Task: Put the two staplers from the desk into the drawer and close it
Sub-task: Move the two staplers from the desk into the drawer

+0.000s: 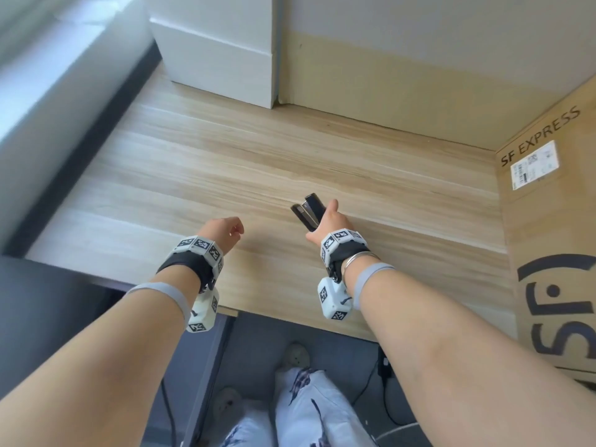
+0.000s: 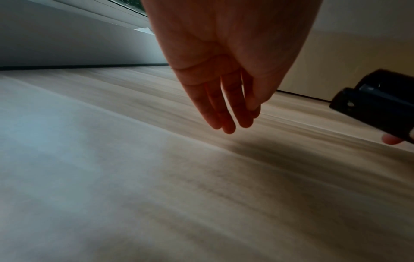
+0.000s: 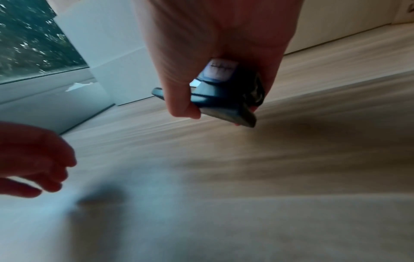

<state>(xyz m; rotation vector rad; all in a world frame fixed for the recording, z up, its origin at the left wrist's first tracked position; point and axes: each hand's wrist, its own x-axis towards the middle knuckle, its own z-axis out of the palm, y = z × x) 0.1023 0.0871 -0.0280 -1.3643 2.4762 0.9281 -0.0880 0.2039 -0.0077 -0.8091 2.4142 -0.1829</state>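
left hand [image 1: 222, 232] left of staplers, fingers [image 2: 224, 115] loose, straight, holding nothing, hovering above worktop [image 1: 193, 162]. staplers [image 1: 309, 211], both dark, bunched together in right hand [image 1: 325, 221], fingers [image 3: 183, 106] wrapped round them, lifted clear of worktop, long axis pointing away from person, slightly leftward. drawer not in view; judging by dark unit [image 1: 48, 301] left of staplers, carry likely goes down and leftward.

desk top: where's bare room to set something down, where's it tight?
The desk shows bare wood between the white box at the back left and the cardboard box on the right. It is tight near the front edge: the open left hand hovers there, and the right hand grips the stapler.
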